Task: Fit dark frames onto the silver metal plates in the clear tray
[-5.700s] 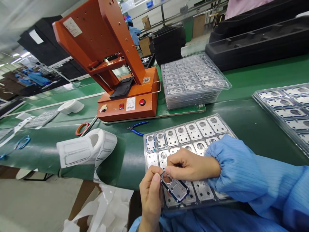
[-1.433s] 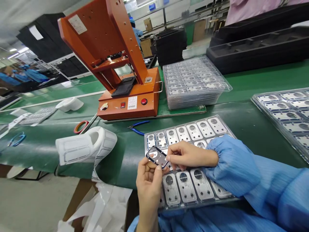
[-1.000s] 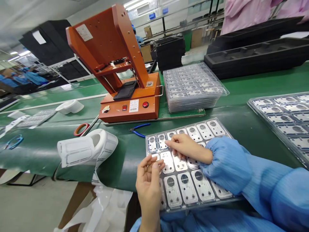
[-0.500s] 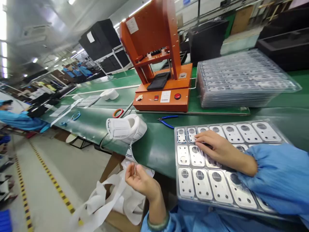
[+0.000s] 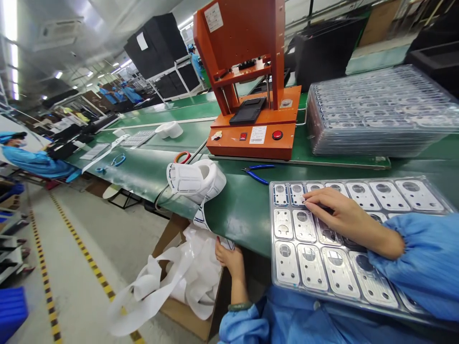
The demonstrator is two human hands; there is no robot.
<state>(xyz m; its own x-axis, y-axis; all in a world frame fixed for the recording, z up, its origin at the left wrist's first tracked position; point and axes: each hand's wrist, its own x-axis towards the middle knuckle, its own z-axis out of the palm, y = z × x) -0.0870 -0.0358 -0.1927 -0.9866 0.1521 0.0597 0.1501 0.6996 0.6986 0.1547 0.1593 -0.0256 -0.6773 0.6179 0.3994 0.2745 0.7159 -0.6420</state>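
My right hand (image 5: 344, 215) lies on a clear plastic tray (image 5: 271, 224), its fingertips on a metal plate (image 5: 304, 225). The tray holds rows of silver plates with round openings, and the two plates at its far left corner (image 5: 289, 194) have blue edging. My left hand (image 5: 231, 258) hangs at the belt's near edge, fingers closed, with no held item visible. It is close to a strip of white backing film (image 5: 201, 215) running down from a white roll (image 5: 191, 177).
An orange press (image 5: 251, 138) and a stack of clear trays (image 5: 380, 114) stand beyond blue-handled pliers (image 5: 256, 172). White film fills a cardboard box (image 5: 186, 282) below the belt. A co-worker (image 5: 36, 162) sits far left along the green belt (image 5: 236, 215).
My left hand has gone from holding a blue-edged plate above the tray to the belt's near edge, without the plate. My right hand stays on the tray. The view has swung left.
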